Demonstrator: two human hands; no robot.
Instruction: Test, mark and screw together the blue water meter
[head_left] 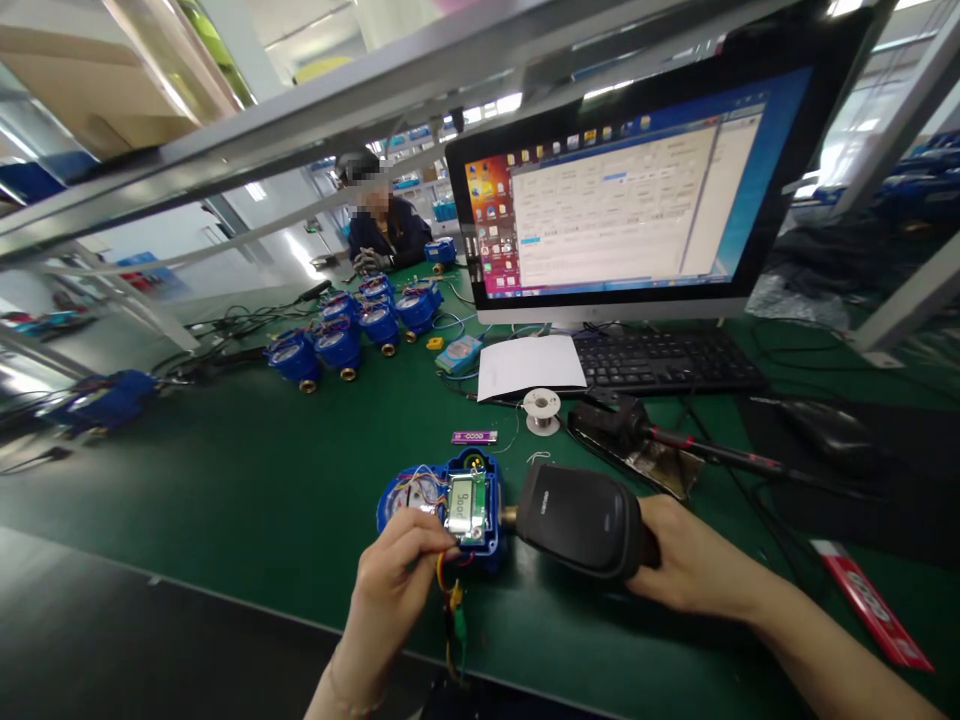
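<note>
On the green bench in front of me lies a blue meter [491, 505] with its housing open, showing a green circuit board and a small LCD display [466, 503] with dark characters. My left hand [394, 575] is closed in a pinch at the board's lower left corner; what sits between the fingertips is hidden. Red and yellow wires [441, 572] emerge just below them, leading down to a green clip [460, 630]. My right hand [686, 560] grips a black barcode scanner [577, 520] by its handle, its head beside the meter's brass fitting [510, 516].
A monitor [615, 210], a keyboard [667, 360] and white paper [531, 367] stand behind. Nearby lie a solder spool [541, 412], a purple packet [474, 438], a soldering iron [705, 445] and a red packet [870, 605]. Several blue meters [337, 345] sit back left, before a seated person [390, 230].
</note>
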